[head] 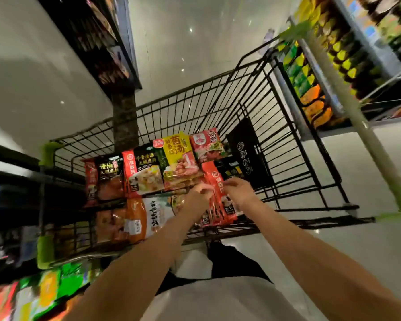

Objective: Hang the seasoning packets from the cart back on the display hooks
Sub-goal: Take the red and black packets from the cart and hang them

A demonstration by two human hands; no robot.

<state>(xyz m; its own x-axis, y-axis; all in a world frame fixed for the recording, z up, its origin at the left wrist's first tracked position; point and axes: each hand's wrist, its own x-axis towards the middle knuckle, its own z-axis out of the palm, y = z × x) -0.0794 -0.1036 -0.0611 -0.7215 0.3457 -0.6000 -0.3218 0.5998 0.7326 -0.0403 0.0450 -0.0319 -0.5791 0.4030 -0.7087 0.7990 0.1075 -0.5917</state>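
Head view: two hands, left [198, 195] and right [237, 192], both pinching one red packet stack [220, 200] in one cart [218, 103].

What I can't make out around my cart

My left hand [198, 196] and right hand [237, 192] cover part of the red packets [220, 205], and motion smears my fingers. At 8 o'clock the shelf goods [33, 295] blur and run off the edge; at 1 o'clock the hanging packets [310, 72] are smeared.

shop aisle | wire cart [252, 93] | stocked shelves [322, 72] both sides | glossy tile floor [183, 42]
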